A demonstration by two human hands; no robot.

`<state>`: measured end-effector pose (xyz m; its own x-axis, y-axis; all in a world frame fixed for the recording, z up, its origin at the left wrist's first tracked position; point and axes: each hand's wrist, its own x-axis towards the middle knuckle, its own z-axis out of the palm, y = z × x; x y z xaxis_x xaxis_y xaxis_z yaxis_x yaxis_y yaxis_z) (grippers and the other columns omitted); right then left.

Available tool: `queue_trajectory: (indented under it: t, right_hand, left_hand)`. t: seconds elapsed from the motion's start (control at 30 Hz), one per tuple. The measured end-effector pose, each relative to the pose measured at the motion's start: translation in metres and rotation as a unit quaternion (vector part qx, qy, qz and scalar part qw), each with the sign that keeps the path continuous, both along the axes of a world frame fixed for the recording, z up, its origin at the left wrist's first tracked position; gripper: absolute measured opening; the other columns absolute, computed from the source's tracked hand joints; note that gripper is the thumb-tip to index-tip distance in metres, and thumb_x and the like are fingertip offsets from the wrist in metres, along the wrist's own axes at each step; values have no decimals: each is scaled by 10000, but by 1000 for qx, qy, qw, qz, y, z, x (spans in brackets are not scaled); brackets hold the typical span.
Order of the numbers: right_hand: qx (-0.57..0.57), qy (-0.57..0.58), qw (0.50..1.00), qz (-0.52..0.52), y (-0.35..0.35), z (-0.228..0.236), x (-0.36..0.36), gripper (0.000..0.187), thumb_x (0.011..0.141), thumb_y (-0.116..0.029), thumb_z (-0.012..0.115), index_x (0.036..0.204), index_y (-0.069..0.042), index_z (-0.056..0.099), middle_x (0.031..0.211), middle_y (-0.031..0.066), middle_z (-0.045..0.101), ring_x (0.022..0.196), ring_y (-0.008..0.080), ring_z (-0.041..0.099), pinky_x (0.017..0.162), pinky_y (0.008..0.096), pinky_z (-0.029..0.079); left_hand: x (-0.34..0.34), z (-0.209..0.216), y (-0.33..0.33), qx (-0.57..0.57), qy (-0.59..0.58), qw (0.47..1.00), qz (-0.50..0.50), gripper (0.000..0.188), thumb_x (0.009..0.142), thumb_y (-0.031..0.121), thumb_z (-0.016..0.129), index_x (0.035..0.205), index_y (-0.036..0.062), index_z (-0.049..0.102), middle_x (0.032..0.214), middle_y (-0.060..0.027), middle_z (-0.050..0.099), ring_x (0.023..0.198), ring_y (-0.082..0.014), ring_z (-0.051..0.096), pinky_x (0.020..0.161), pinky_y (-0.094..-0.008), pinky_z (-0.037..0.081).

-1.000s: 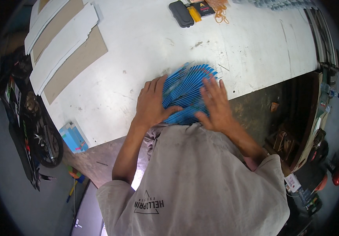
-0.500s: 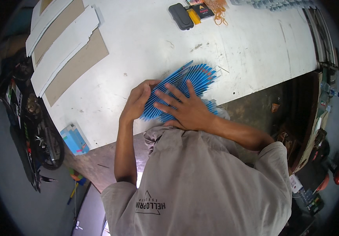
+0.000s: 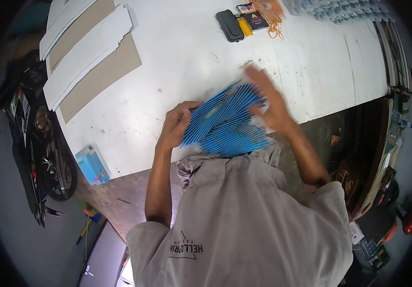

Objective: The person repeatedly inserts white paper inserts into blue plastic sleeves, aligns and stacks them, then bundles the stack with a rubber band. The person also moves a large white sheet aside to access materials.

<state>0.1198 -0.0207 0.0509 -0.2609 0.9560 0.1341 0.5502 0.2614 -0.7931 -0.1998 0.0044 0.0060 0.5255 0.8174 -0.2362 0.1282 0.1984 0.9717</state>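
A fanned stack of blue printed sheets (image 3: 220,122) lies at the table's near edge, its many thin edges spread in overlapping rows. My left hand (image 3: 175,125) grips the stack's left end, the thumb on the near side and the fingertips partly hidden behind the sheets. At the right end, my right hand (image 3: 274,103) is lifted, blurred by motion. Its fingers stretch away from me with the thumb apart, close to the sheets' right edges, and nothing shows in its grasp.
On the white table (image 3: 168,57) lie grey and white boards (image 3: 89,62) at far left and a blue stack (image 3: 91,165) at the near-left corner. A dark case (image 3: 230,26), yellow lighter (image 3: 245,27), small box (image 3: 256,21) and rubber bands (image 3: 276,29) sit at the back. A motorbike (image 3: 29,138) stands left.
My right hand has come off the top of the sheets and swung right and away from me. My left hand keeps its hold. The fan's near part is now uncovered.
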Motion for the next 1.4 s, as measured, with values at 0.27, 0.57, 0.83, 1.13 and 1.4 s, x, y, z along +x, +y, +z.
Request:
queue_trajectory:
  t: [0.27, 0.57, 0.83, 1.13, 1.4]
  right_hand:
    - [-127, 228, 965, -26, -6, -55, -27, 696, 1047, -513, 487, 1530, -12, 514, 1576, 210, 490, 1495, 349, 415, 1251, 451, 270]
    - [-170, 263, 947, 68, -39, -49, 15, 574, 1033, -369, 556, 1467, 6, 577, 1495, 221, 565, 1408, 356, 510, 1194, 432, 361]
    - [-131, 274, 946, -114, -24, -56, -34, 632, 1058, -470, 484, 1466, 10, 539, 1546, 226, 490, 1544, 372, 315, 1263, 468, 208]
    - [-155, 335, 926, -79, 16, -71, -15, 973, 1004, -750, 360, 1605, 13, 324, 1637, 231, 393, 1584, 334, 252, 1297, 457, 143]
    - [-210, 344, 899, -169, 24, -75, -37, 963, 1028, -721, 334, 1653, 4, 237, 1707, 205, 284, 1592, 338, 234, 1303, 478, 106]
  left_hand:
    - [24, -19, 7, 70, 46, 991, 107, 519, 1139, 399, 432, 1144, -27, 728, 1125, -163, 741, 1064, -262, 675, 969, -399, 506]
    - [-28, 14, -20, 42, -20, 999, 5, 885, 909, 654, 592, 1445, -50, 586, 1450, -228, 623, 1389, -367, 555, 1197, -456, 364]
    - [48, -8, 3, 208, 54, 968, 126, 867, 996, 587, 541, 1603, -10, 375, 1662, -256, 325, 1559, -401, 253, 1265, -489, 195]
    - [29, -23, 36, 107, -38, 992, 47, 987, 996, 629, 506, 1645, -50, 203, 1719, -266, 184, 1600, -411, 154, 1297, -507, 107]
    - [37, -28, 38, 147, -5, 987, 67, 1081, 960, 705, 493, 1660, -38, 139, 1734, -272, 117, 1618, -397, 105, 1302, -490, 103]
